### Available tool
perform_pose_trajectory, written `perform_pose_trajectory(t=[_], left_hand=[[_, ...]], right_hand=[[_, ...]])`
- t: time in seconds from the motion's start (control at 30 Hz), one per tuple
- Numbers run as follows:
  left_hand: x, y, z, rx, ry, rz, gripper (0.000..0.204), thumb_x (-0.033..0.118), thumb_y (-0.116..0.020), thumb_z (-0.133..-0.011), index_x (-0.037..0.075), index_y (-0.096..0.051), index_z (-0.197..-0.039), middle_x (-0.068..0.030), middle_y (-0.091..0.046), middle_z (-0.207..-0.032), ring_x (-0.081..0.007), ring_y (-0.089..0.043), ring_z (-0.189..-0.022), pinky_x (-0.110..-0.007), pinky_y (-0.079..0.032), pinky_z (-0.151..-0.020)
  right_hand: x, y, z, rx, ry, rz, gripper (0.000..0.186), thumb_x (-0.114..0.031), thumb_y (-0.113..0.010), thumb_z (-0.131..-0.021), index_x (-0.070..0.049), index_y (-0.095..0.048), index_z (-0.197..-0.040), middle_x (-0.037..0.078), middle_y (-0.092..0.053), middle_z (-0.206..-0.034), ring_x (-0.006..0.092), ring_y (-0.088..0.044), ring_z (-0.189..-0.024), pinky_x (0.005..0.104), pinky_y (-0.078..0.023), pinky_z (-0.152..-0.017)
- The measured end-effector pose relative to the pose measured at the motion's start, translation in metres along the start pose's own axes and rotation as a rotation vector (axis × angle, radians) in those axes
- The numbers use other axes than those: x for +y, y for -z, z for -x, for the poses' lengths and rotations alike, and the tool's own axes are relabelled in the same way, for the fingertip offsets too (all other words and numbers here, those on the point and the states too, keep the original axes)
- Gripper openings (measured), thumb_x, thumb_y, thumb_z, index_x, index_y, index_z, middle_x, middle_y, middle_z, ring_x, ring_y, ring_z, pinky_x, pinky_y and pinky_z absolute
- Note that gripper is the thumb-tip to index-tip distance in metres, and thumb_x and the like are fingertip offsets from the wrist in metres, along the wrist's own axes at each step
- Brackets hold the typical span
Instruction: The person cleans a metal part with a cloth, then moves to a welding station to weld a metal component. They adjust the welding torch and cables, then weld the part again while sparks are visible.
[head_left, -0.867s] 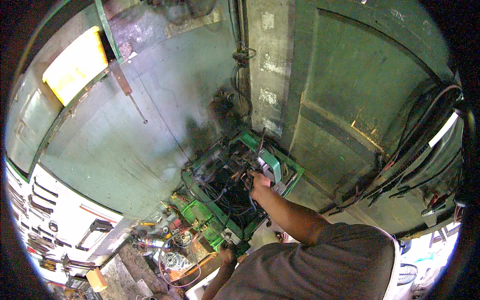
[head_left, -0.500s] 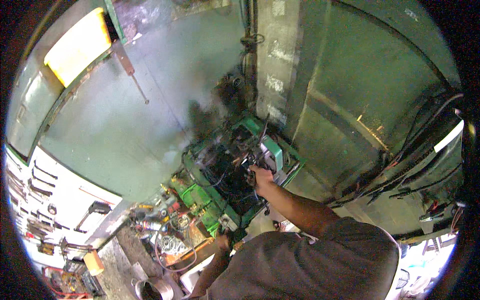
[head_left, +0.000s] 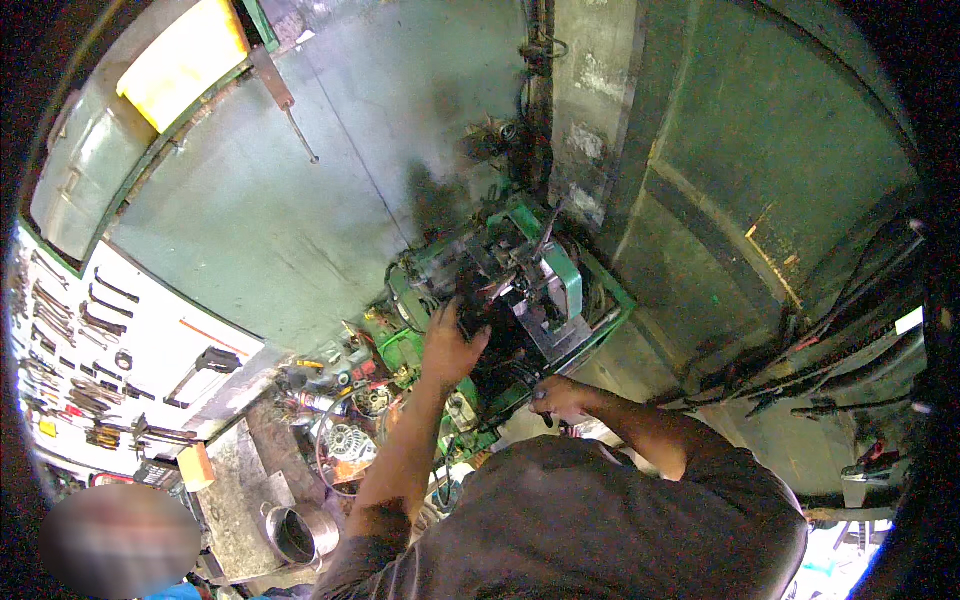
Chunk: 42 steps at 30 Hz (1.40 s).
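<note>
- At the green machine (head_left: 520, 290), our left hand (head_left: 450, 345) clasps its dark block (head_left: 480, 310); grip wrapped on it.
- Right hand (head_left: 558, 398) sits near the machine's base; its grip we cannot tell.
- We judge: steady the block, move slowly.

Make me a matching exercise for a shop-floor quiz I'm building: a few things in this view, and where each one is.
Things:
1. left hand
2. right hand
3. metal bucket
4. tool board

Places:
A. on the bench at the lower left
B. on the dark part in the middle of the green machine
C. on the wall at the far left
D. at the machine's near edge

Pairs: 1-B, 2-D, 3-A, 4-C
</note>
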<state>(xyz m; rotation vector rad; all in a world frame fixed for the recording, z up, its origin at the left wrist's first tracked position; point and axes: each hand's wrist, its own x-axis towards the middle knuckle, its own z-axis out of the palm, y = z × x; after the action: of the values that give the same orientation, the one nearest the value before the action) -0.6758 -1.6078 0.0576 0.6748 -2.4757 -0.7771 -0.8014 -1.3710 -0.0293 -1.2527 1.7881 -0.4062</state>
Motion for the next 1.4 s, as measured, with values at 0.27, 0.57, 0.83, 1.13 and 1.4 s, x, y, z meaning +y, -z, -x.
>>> perform_pose_trajectory(t=[0.27, 0.57, 0.83, 1.13, 1.4], left_hand=[[-0.038, -0.075, -0.124, -0.665, -0.254, -0.287, 0.059, 0.061, -0.065, -0.087, 0.009, -0.076, -0.113, -0.0222, -0.071, -0.12, -0.0423, -0.065, -0.117, -0.047, -0.052, -0.101], [-0.032, -0.039, -0.092, -0.554, 0.172, -0.527, 0.039, 0.04, -0.063, -0.089, 0.007, -0.078, -0.103, -0.021, -0.074, -0.11, -0.0383, -0.071, -0.107, -0.049, -0.059, -0.088], [-0.032, 0.106, -0.108, 0.23, 0.197, 0.208, 0.055, 0.052, -0.072, -0.092, -0.001, -0.069, -0.106, -0.0171, -0.071, -0.084, -0.0304, -0.069, -0.085, -0.045, -0.056, -0.074], [-0.019, 0.188, -0.172, 0.361, 0.255, 0.24, 0.046, 0.043, -0.078, -0.091, -0.001, -0.064, -0.091, -0.0139, -0.066, -0.074, -0.0289, -0.063, -0.069, -0.045, -0.052, -0.07], [-0.033, 0.178, -0.199, 0.581, 0.129, 0.029, 0.045, 0.042, -0.079, -0.089, -0.001, -0.066, -0.087, -0.0238, -0.07, -0.082, -0.0434, -0.068, -0.079, -0.05, -0.051, -0.073]], right_hand=[[0.005, -0.014, -0.03, 0.014, 0.189, 0.056, 0.038, -0.037, -0.076, -0.089, 0.0, -0.071, -0.097, 0.016, -0.07, -0.083, 0.0255, -0.066, -0.078, 0.0441, -0.052, -0.07], [0.049, -0.063, -0.057, -0.055, 0.237, -0.133, 0.04, -0.037, -0.074, -0.094, 0.002, -0.068, -0.097, 0.014, -0.066, -0.078, 0.0218, -0.058, -0.069, 0.0451, -0.047, -0.063], [0.008, -0.027, -0.008, -0.208, 0.057, -0.287, 0.034, -0.032, -0.074, -0.093, 0.002, -0.072, -0.094, 0.012, -0.068, -0.075, 0.0205, -0.068, -0.076, 0.0443, -0.055, -0.07], [0.1, -0.092, -0.051, -0.273, 0.071, 0.168, 0.047, -0.049, -0.073, -0.089, -0.005, -0.078, -0.105, 0.016, -0.076, -0.096, 0.0324, -0.071, -0.091, 0.0432, -0.054, -0.089], [0.145, -0.109, -0.01, 0.016, 0.53, 0.408, 0.014, -0.03, -0.069, -0.086, -0.02, -0.076, -0.094, 0.011, -0.07, -0.085, 0.0347, -0.069, -0.077, 0.0491, -0.056, -0.07]])
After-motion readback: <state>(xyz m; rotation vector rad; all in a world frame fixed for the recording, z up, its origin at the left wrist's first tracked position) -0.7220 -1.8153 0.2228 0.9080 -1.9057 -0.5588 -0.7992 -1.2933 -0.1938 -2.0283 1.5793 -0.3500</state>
